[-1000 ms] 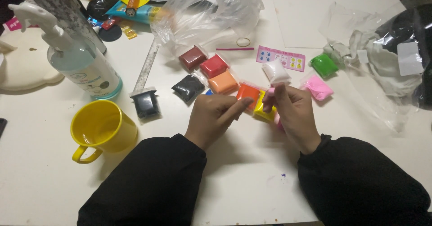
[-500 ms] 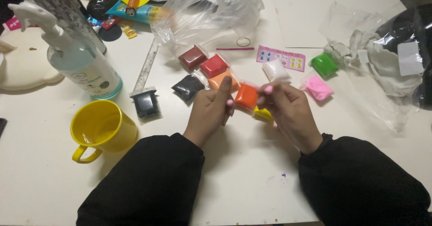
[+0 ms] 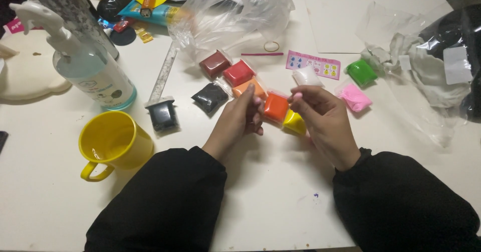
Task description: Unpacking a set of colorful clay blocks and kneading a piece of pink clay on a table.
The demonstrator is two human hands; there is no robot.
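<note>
Left hand (image 3: 239,116) and right hand (image 3: 320,112) pinch a small bright-orange clay block in clear wrap (image 3: 276,106) between fingertips, just above the white table (image 3: 270,197). Yellow wrapped clay block (image 3: 294,123) lies just beneath; paler orange block (image 3: 249,88) touches left fingers; yellow plastic mug (image 3: 115,141) well apart.

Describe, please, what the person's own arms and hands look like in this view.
Both arms are covered to the wrist by long, loose black sleeves, the left sleeve and the right sleeve. The left hand and right hand are bare, without gloves. The fingernails are painted pink.
</note>
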